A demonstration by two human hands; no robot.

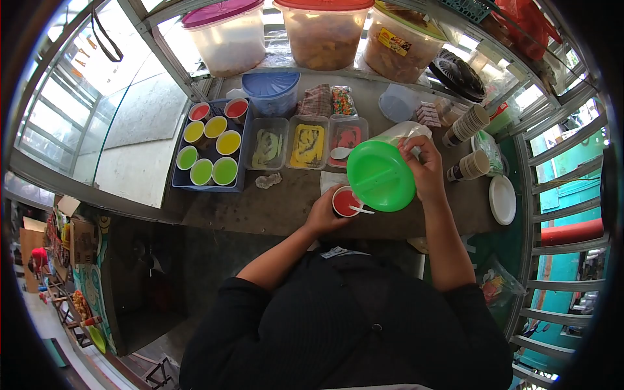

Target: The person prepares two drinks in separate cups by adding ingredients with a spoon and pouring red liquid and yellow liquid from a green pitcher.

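My left hand [322, 213] is wrapped around a paper cup [346, 201] of red drink near the counter's front edge. A white plastic spoon [361, 209] leans out of the cup. My right hand [426, 168] grips a pitcher with a round green lid [380, 175], tilted beside and above the cup. Part of a pale translucent body [408, 132] shows behind the lid; the pitcher's spout is hidden. Just beyond are three clear tubs: one with green contents [267, 143], one yellow [308, 144], one red [344, 135] with a white spoon [340, 153].
On the left, a blue crate [208, 187] holds several cups of red, yellow and green drinks. Large lidded tubs [325, 39] line the back shelf. Stacked paper cups [468, 166] and a white plate [502, 199] stand right. A crumpled plastic piece [268, 181] lies near the crate.
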